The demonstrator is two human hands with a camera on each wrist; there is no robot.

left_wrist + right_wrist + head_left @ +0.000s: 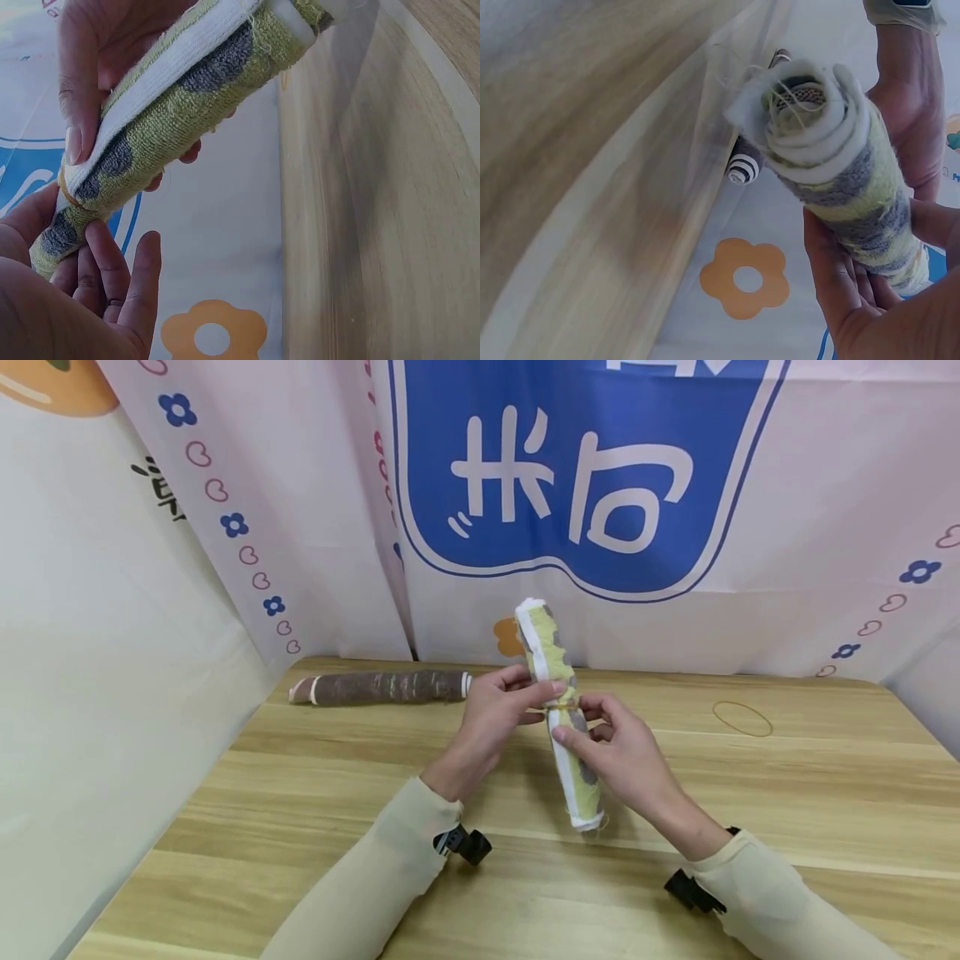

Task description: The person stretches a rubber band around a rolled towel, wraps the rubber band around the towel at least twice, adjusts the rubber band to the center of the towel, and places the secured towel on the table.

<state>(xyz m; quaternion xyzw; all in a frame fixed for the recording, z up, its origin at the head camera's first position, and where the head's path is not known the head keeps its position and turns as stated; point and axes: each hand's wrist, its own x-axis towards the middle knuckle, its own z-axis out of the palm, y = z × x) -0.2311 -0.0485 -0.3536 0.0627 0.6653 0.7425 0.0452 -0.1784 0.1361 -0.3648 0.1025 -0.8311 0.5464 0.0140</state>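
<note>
A rolled towel (553, 652), yellow-green with grey patches and a white edge, is held tilted above the table. A thin rubber band (562, 705) circles it near the middle. My left hand (491, 714) pinches the roll around the band, thumb on the near side. Just below the band, my right hand (626, 752) grips the roll between thumb and fingers. In the right wrist view the towel's lower end (817, 142) shows its spiral layers and loose threads. Some fingertips of both hands are hidden behind the roll.
A brown rolled towel (386, 687) lies along the back edge of the wooden table (300, 827), left of my hands. A loose rubber band (738, 702) lies at the right. Behind the table hangs a printed curtain (330, 527).
</note>
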